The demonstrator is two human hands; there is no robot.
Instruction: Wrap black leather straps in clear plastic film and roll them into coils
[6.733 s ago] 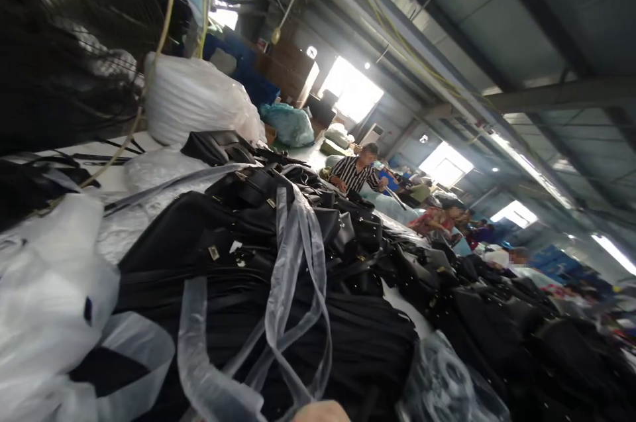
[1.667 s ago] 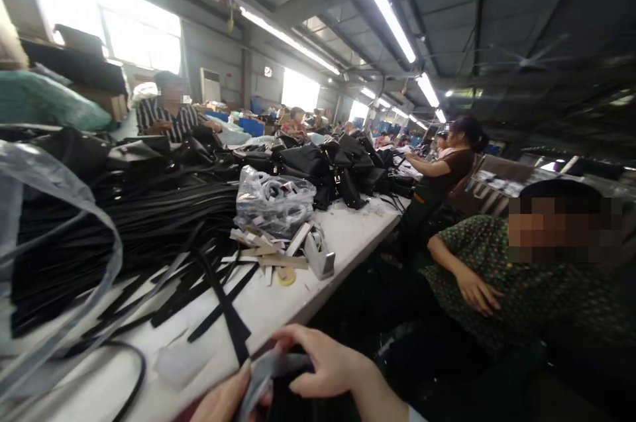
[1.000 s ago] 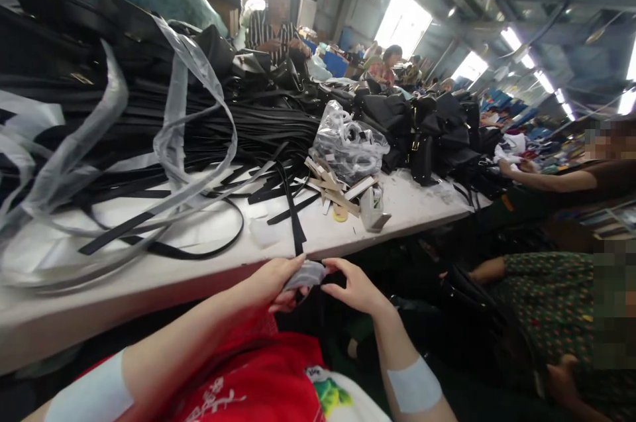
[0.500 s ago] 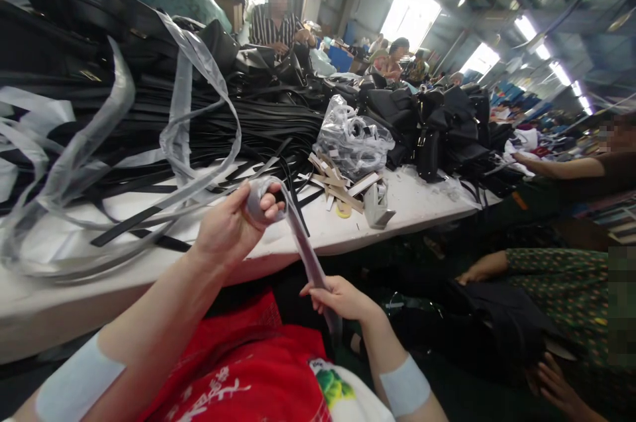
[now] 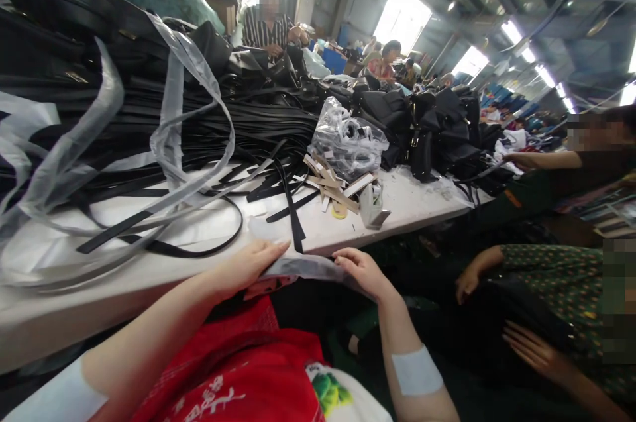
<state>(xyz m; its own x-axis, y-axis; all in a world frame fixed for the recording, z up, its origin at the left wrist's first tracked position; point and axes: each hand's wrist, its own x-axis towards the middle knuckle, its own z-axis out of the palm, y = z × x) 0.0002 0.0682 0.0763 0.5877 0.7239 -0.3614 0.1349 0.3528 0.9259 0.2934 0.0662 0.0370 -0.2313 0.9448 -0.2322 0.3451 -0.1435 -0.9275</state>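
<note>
A translucent plastic strip [image 5: 309, 267] runs between my hands at the table's front edge. My left hand [image 5: 251, 264] is closed on its left end, with the back of the hand up. Its curled fingers are mostly hidden. My right hand [image 5: 366, 272] pinches the strip further right, just off the edge, and the tail drops behind the wrist. Beyond them a loose black strap [image 5: 293, 220] lies with its end at the edge. More long plastic strips [image 5: 218, 137] loop over a thick row of black straps [image 5: 238, 120] to the left.
A clear plastic bag [image 5: 348, 137], cardboard slips [image 5: 330, 187] and a grey tape dispenser [image 5: 372, 208] sit on the white table [image 5: 328, 233]. Black bags [image 5: 442, 120] are piled behind. At right, a co-worker in a dotted sleeve [image 5: 551, 269] handles dark material; others work farther back.
My left hand has come down from above the table and turned palm-down. My right hand has risen and shifted right. The strip, earlier wrapped round the left fingers, now stretches nearly level between both hands.
</note>
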